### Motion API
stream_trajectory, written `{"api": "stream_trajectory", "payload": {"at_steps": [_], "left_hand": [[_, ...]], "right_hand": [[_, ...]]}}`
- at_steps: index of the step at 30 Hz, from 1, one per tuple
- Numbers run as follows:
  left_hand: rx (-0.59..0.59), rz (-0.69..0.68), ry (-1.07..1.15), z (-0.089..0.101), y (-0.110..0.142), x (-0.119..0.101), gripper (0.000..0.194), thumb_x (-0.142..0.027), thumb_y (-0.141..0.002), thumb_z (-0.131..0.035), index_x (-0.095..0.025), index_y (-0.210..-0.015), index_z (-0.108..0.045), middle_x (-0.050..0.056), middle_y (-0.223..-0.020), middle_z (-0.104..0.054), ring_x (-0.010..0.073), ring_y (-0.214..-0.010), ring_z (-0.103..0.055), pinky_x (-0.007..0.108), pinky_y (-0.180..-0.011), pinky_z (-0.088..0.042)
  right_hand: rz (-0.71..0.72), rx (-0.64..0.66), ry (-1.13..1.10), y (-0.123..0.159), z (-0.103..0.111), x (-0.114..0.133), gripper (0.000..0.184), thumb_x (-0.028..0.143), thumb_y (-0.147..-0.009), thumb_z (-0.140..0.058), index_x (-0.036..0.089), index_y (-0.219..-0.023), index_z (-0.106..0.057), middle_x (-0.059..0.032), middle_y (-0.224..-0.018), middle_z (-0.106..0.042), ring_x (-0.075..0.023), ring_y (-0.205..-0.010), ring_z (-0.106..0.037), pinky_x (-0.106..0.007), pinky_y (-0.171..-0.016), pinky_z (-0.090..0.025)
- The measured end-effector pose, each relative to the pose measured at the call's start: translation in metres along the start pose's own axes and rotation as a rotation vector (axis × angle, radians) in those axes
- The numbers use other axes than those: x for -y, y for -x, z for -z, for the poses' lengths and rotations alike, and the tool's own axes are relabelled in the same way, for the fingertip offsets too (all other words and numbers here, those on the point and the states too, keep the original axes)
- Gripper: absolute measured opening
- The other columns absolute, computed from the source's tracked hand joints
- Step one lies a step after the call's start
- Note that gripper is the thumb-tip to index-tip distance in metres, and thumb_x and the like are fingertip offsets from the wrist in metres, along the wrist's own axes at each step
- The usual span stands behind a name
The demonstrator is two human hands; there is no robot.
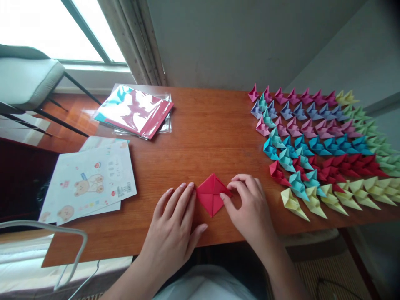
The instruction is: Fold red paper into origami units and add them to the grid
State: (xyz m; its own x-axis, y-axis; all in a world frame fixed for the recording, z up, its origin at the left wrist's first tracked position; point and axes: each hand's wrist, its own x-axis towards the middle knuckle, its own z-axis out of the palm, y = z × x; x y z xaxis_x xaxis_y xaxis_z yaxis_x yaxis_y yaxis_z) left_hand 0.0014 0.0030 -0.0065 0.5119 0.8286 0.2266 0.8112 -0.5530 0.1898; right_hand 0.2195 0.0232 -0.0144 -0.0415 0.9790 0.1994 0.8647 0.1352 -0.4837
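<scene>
A red square of folded origami paper (212, 204) lies flat on the table, turned like a diamond, with creases crossing at its middle. My left hand (178, 221) rests palm down on the wood, its fingers stretched out and the fingertips at the paper's left corner. At the opposite corner, my right hand (246, 204) pinches the paper's right edge between thumb and fingertips. The thumb lies on top of the red paper; the ends of the other fingers partly hide that corner.
Rows of folded paper figures (318, 146) in several colours fill the table's right side. Plastic-wrapped coloured paper (134, 110) lies at the back left. Nearer are white bear-print packets (93, 179). A pale cable (84, 241) loops at the lower left, beside the wooden table's edge (93, 252).
</scene>
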Motion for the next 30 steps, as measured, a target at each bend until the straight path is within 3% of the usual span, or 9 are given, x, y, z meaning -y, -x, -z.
{"api": "stream_trajectory", "payload": {"at_steps": [4,9,13,17,20,23,26,28,30], "left_hand": [[0.002,0.017,0.066,-0.001,-0.002,0.003,0.056,-0.032,-0.094,-0.056,-0.006,-0.143,-0.047,0.017,-0.151,-0.05,0.0332,-0.138,-0.044,0.049,-0.116,-0.033],[-0.037,0.102,0.243,0.002,-0.011,0.007,0.051,-0.03,-0.093,-0.06,-0.014,-0.14,-0.049,0.014,-0.146,-0.054,0.0298,-0.133,-0.05,0.047,-0.113,-0.039],[-0.091,0.215,0.5,0.012,-0.026,0.007,0.054,-0.028,-0.091,-0.065,-0.018,-0.141,-0.047,0.013,-0.141,-0.058,0.0256,-0.127,-0.056,0.038,-0.106,-0.047],[0.084,0.196,0.866,0.022,-0.045,0.006,0.019,-0.022,-0.091,-0.066,-0.023,-0.11,-0.067,0.0,-0.098,-0.074,0.0129,-0.085,-0.068,0.022,-0.079,-0.053],[0.151,0.248,1.031,0.021,-0.054,0.004,0.005,-0.02,-0.091,-0.065,-0.02,-0.093,-0.07,-0.002,-0.083,-0.072,0.011,-0.074,-0.065,0.02,-0.071,-0.051],[0.098,0.432,1.301,0.014,-0.055,0.003,0.004,-0.022,-0.091,-0.066,-0.019,-0.092,-0.068,0.001,-0.087,-0.073,0.0135,-0.079,-0.067,0.022,-0.074,-0.053],[-0.006,0.534,1.448,0.008,-0.053,0.003,0.006,-0.019,-0.089,-0.067,-0.018,-0.095,-0.065,0.002,-0.093,-0.072,0.0158,-0.087,-0.069,0.025,-0.08,-0.056],[-0.049,0.489,1.368,0.006,-0.052,0.005,0.006,-0.015,-0.089,-0.065,-0.019,-0.093,-0.064,0.002,-0.092,-0.072,0.0152,-0.087,-0.069,0.025,-0.08,-0.055],[-0.094,0.363,1.164,0.007,-0.051,0.008,0.013,-0.008,-0.087,-0.063,-0.019,-0.092,-0.064,0.002,-0.092,-0.071,0.0153,-0.087,-0.068,0.025,-0.08,-0.055]], "right_hand": [[-0.046,0.027,-0.175,-0.001,0.003,0.004,0.009,0.021,-0.088,-0.066,0.022,-0.085,-0.057,-0.0079,-0.104,-0.066,-0.0261,-0.1,-0.06,-0.043,-0.09,-0.049],[-0.15,0.077,-0.513,-0.001,0.015,0.011,0.003,0.023,-0.093,-0.061,0.024,-0.092,-0.058,-0.0004,-0.091,-0.07,-0.0167,-0.086,-0.068,-0.028,-0.078,-0.054],[0.002,0.062,-0.484,-0.003,0.026,0.017,0.013,0.018,-0.094,-0.061,0.026,-0.103,-0.065,0.001,-0.097,-0.073,-0.0149,-0.091,-0.068,-0.026,-0.084,-0.052],[0.128,0.096,-0.468,-0.007,0.035,0.022,0.026,0.018,-0.094,-0.062,0.029,-0.118,-0.064,0.0001,-0.101,-0.073,-0.0157,-0.094,-0.068,-0.027,-0.087,-0.053],[-0.015,0.095,-0.586,-0.006,0.037,0.021,0.039,0.025,-0.093,-0.065,0.031,-0.13,-0.057,-0.0003,-0.098,-0.072,-0.0161,-0.092,-0.069,-0.028,-0.087,-0.055],[-0.202,0.108,-0.804,-0.004,0.031,0.014,0.046,0.033,-0.093,-0.065,0.03,-0.136,-0.051,-0.0035,-0.106,-0.071,-0.0182,-0.093,-0.07,-0.031,-0.085,-0.058],[-0.153,0.116,-0.802,-0.003,0.023,0.007,0.034,0.031,-0.09,-0.069,0.027,-0.122,-0.061,-0.005,-0.106,-0.072,-0.0193,-0.09,-0.07,-0.031,-0.08,-0.059],[-0.03,0.086,-0.689,-0.004,0.02,0.006,0.014,0.023,-0.091,-0.067,0.025,-0.104,-0.068,-0.0039,-0.098,-0.073,-0.0188,-0.088,-0.069,-0.031,-0.079,-0.057],[0.107,0.018,-0.584,-0.006,0.019,0.006,0.012,0.015,-0.092,-0.063,0.024,-0.096,-0.07,-0.0036,-0.092,-0.072,-0.0184,-0.088,-0.068,-0.031,-0.079,-0.056]]}}
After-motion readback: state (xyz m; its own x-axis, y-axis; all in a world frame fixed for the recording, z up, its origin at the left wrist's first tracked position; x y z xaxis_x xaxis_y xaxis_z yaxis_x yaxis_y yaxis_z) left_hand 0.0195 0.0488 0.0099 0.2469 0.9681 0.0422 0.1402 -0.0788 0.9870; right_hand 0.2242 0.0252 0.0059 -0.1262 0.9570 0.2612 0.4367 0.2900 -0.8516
